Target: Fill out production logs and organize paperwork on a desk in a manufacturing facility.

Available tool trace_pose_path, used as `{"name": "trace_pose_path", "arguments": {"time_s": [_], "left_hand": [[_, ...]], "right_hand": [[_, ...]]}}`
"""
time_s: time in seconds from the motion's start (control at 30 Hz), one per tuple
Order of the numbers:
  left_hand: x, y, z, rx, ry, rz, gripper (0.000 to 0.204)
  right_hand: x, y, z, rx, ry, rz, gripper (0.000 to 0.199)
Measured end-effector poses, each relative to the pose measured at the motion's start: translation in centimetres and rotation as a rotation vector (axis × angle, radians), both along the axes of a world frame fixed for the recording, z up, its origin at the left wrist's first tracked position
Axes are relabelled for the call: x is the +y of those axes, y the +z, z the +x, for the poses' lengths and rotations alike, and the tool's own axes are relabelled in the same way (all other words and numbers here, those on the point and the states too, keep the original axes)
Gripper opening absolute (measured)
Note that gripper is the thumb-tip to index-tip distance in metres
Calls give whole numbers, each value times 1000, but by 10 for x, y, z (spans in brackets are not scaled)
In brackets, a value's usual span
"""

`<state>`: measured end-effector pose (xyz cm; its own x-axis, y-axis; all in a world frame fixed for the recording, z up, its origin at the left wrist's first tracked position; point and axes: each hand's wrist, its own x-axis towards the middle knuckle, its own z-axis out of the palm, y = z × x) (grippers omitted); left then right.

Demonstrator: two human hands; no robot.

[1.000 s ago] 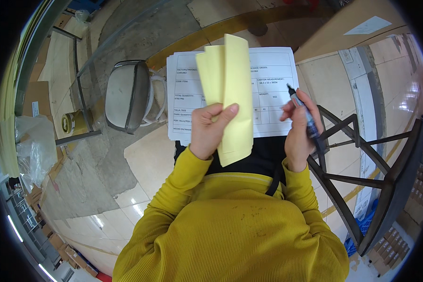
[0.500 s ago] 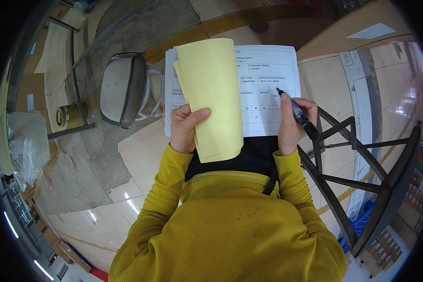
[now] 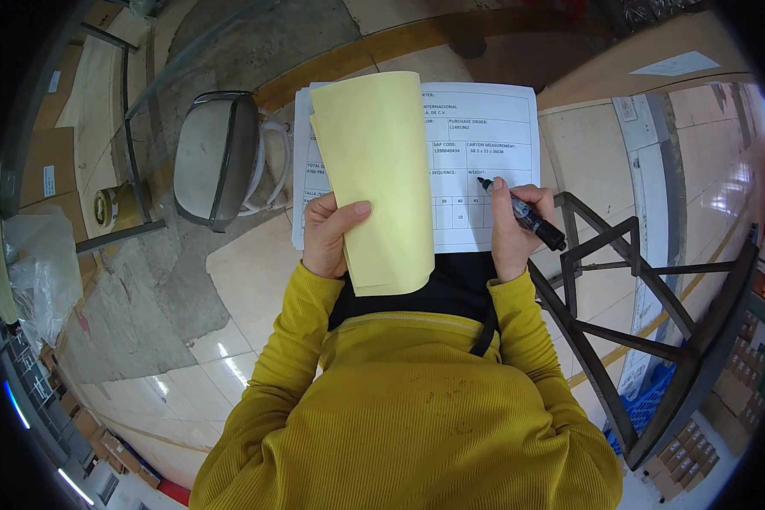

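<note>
Left fingers (image 3: pixel 354 215) pinch yellow sheets (image 3: pixel 387 170); right fingers (image 3: pixel 502 208) grip a dark marker (image 3: pixel 535 223). Ahead and right of both sits what seems a cardboard box (image 3: pixel 608 72), contents hidden.

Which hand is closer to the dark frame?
Right. The right hand, holding the marker, is just left of the dark frame; the left hand, gripping yellow papers, is farther left.

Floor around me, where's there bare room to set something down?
Floor tiles look bare between the grey chair and your left sleeve, and between the white papers, cardboard box and dark metal frame. It's crowded right of your right hand, where the frame's bars cross.
</note>
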<state>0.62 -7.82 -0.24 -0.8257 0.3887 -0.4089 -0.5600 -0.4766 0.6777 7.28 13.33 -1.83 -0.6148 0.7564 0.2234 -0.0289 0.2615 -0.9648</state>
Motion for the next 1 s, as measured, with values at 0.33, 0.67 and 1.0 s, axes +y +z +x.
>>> {"name": "trace_pose_path", "arguments": {"time_s": [0.33, 0.67, 1.0], "left_hand": [[-3, -4, -3, -5, -8, 13, 18], [-4, -5, -1, -11, 2, 13, 18], [-3, -7, -2, -10, 6, 1, 17]], "right_hand": [[1, 0, -1, -21, 24, 61, 25], [1, -5, 0, -3, -31, -11, 25], [4, -8, 3, 7, -27, -37, 25]]}}
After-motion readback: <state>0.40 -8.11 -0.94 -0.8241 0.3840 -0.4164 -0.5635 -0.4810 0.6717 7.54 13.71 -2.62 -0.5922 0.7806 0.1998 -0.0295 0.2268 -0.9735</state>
